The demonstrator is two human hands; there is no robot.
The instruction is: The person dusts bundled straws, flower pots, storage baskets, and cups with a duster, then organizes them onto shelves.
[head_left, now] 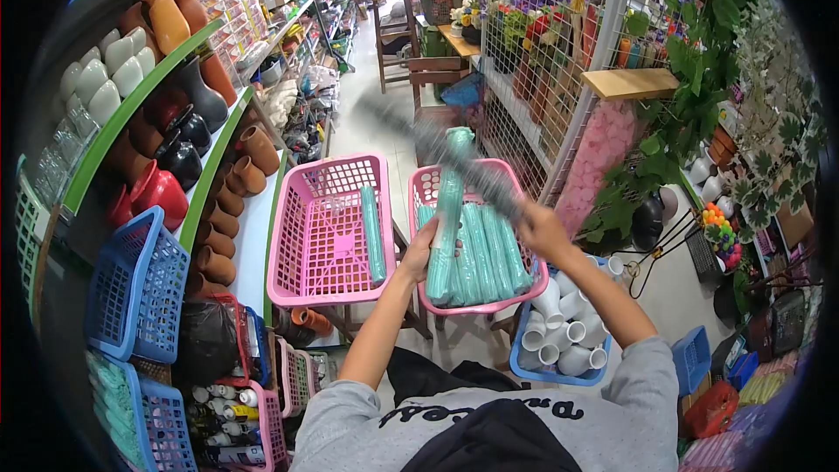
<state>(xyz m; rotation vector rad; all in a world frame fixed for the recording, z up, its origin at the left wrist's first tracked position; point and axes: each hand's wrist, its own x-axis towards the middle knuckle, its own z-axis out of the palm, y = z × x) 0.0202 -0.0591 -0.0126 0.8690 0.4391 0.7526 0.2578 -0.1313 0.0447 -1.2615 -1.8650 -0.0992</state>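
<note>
My left hand (423,249) is closed around a teal plastic-wrapped bundle (447,232), held nearly upright over the right pink basket (489,308). My right hand (540,229) grips the lower end of a long dark grey duster-like object (437,153), blurred by motion. It slants up to the left, across the upper part of the teal bundle. Several more teal bundles (494,249) lie side by side in the right basket. The left pink basket (288,236) holds one slim teal bundle (373,236) along its right side.
A blue basket of white vases (559,323) stands below the right pink basket. Shelves of pots and vases (223,201) line the left. On the right are a white wire rack (533,96) and hanging leaves (690,61). A wooden chair (393,35) stands in the aisle.
</note>
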